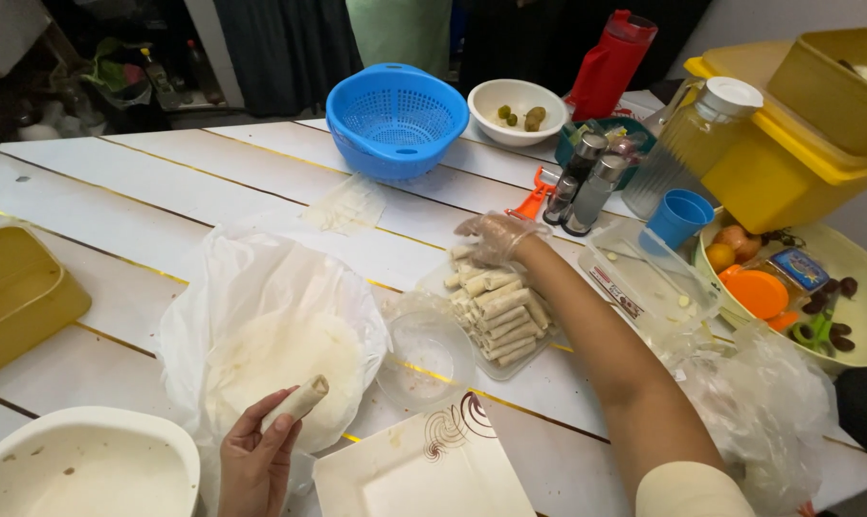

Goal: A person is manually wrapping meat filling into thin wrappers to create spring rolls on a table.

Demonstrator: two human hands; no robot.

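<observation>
The white plank table with thin gold seams carries everything, and its broadest open stretch lies at the far left, between the mustard-yellow plastic tray at the left edge and the round blue plastic colander near the far side. The right end is crowded: a yellow lidded plastic tub, a clear glass jar with a white lid, a small blue plastic cup and a pale bowl of fruit and dates stand close together, leaving little room to pass there. At the centre, a crumpled white plastic bag is spread flat under a stack of thin round pastry sheets, which probably keeps them off the table and within easy reach. Just right of it sits a small clear plastic bowl, then a clear shallow tray packed with pale rolled pastry sticks laid side by side. The right hand, in a thin clear disposable glove, reaches across to the tray's far end with fingers curled down onto the rolls; whether it grips 1 I cannot tell. The bare left hand pinches 1 finished pastry roll between thumb and fingers, tilted, over the near edge of the sheets. A large white bowl and a square white plate with a brown swirl border the near edge.
</observation>
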